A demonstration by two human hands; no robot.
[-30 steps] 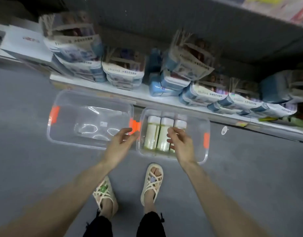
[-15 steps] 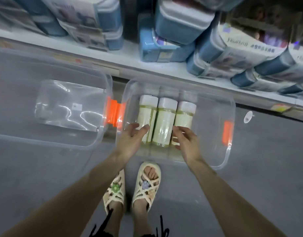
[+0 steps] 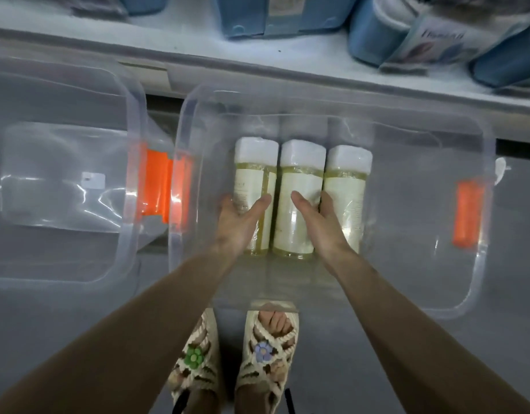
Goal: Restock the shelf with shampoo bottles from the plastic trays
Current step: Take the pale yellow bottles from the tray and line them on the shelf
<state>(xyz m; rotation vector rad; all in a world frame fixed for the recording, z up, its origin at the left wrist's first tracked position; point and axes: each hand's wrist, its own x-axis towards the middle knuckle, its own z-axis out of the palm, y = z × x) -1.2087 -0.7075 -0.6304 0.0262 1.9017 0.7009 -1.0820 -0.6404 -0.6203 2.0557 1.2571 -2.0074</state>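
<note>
Restocking looks far from done: three bottles point(image 3: 347, 186) lie side by side in the right tray point(image 3: 171, 240), none shows on the shelf point(image 3: 317, 58), your left hand point(image 3: 240, 225) grips the left bottle point(image 3: 252, 177), and your right hand point(image 3: 323, 225) rests on the middle bottle point(image 3: 299, 174), its hold unclear.

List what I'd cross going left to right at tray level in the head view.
The empty clear tray → its orange latch → bottle tray, entered at its left latch → left bottle → middle bottle → right bottle → right latch → white floor sticker.
</note>
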